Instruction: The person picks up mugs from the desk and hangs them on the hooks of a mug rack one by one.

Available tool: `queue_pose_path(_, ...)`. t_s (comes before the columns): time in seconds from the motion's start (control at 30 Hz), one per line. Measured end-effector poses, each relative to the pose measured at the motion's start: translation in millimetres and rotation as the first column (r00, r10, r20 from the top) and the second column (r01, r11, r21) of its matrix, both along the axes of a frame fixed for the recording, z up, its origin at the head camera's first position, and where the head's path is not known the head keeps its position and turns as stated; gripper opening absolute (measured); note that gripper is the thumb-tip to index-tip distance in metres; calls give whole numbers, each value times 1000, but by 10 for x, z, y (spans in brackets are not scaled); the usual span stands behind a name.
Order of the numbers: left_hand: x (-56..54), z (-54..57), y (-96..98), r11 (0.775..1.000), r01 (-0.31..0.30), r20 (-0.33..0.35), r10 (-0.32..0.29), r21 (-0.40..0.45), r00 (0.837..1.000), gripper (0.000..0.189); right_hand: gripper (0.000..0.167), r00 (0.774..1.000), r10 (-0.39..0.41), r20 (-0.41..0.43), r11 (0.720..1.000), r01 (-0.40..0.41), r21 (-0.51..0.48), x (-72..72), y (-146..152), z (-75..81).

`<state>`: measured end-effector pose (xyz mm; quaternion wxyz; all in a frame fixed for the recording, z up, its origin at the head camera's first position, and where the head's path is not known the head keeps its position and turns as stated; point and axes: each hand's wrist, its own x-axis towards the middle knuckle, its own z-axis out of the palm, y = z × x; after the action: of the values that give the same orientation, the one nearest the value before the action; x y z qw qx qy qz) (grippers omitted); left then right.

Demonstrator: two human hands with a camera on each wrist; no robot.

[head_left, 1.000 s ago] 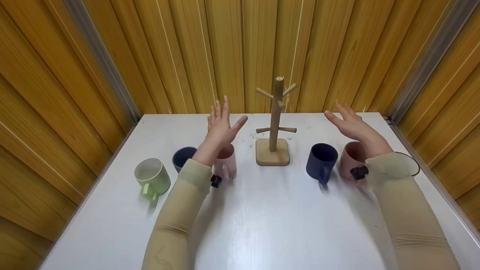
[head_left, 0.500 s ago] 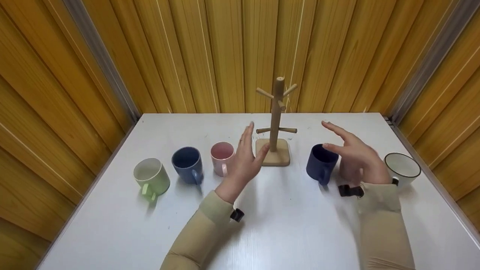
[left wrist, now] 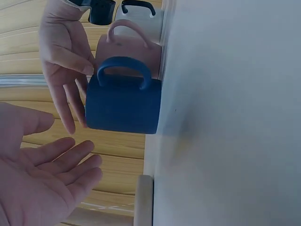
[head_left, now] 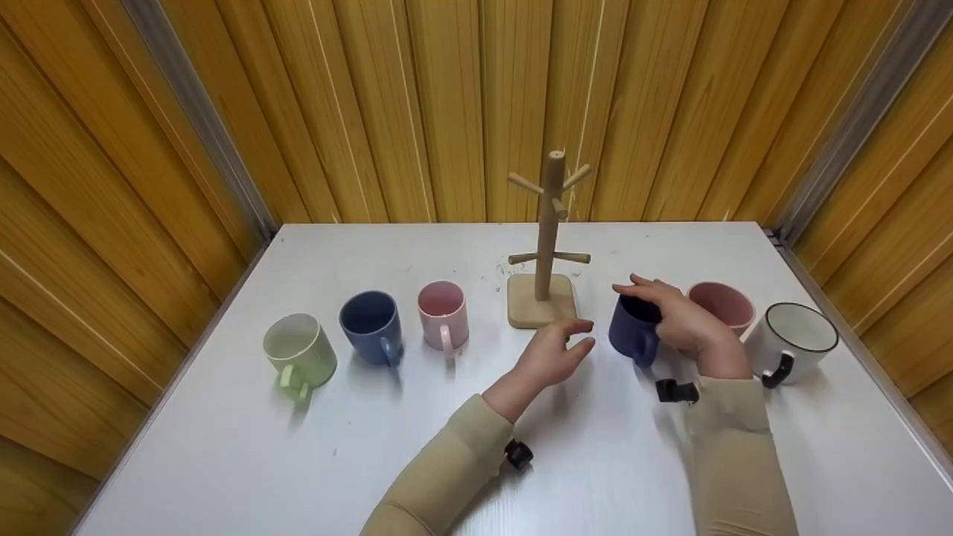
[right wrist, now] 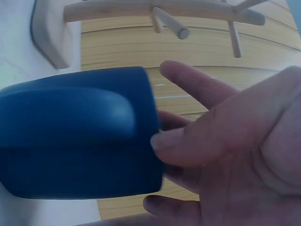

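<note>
A navy mug (head_left: 629, 333) stands upright right of the wooden mug tree (head_left: 547, 231), its handle facing the near side. Over its rim reaches my right hand (head_left: 683, 318), fingers extended. In the right wrist view the thumb (right wrist: 171, 145) is right at the rim of the mug (right wrist: 80, 136), and the other fingers show beyond it, not curled round it. My left hand (head_left: 549, 356) is in the air in front of the tree's base, holding nothing. The left wrist view shows its loosely bent fingers (left wrist: 70, 160) near the same mug (left wrist: 123, 106).
A pink mug (head_left: 721, 301) and a white mug with a black rim (head_left: 797, 346) stand right of the navy one. On the left are a green mug (head_left: 313, 356), a blue mug (head_left: 372, 331) and another pink mug (head_left: 444, 320). Wood-patterned panels (head_left: 417, 112) enclose the white table (head_left: 283, 469).
My left hand has moved right and nearer, from over the left mugs to in front of the tree. My right hand has come down and left to the navy mug. The mugs have stayed put.
</note>
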<state>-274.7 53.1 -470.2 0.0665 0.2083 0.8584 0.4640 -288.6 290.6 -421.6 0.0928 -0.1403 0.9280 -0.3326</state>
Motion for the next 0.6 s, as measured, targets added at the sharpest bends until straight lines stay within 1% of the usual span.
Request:
queue_pose_path(0.1,-2,-22,92,999,35,13,-35,-2,999,33,98,999,10,-47,995,-6,98,-29,-35,-52)
queue_pose_path(0.17,0,-43,150,998,59,42,-59,5,997,32,94,998,-3,-58,989,11,151,-41,-49,-71)
queue_pose_path(0.23,0,-73,196,997,77,81,-77,0,994,32,93,998,-17,-59,981,28,190,-45,-66,-75)
queue_pose_path(0.33,7,-116,234,996,87,129,-82,-33,988,33,91,998,-56,-29,974,61,217,-33,-94,-55)
queue_pose_path(0.4,9,-141,245,994,90,135,-82,-55,988,33,90,997,-81,-4,972,80,219,-16,-104,-32)
queue_pose_path(0.47,11,-158,248,993,94,123,-86,-66,989,33,88,995,-102,5,972,98,214,7,-109,-4)
queue_pose_path(0.5,11,-166,249,993,99,110,-91,-67,990,32,86,994,-110,3,971,107,214,19,-110,10)
queue_pose_path(0.6,8,-171,247,992,112,96,-107,-51,990,32,83,993,-112,-38,969,118,216,52,-106,44)
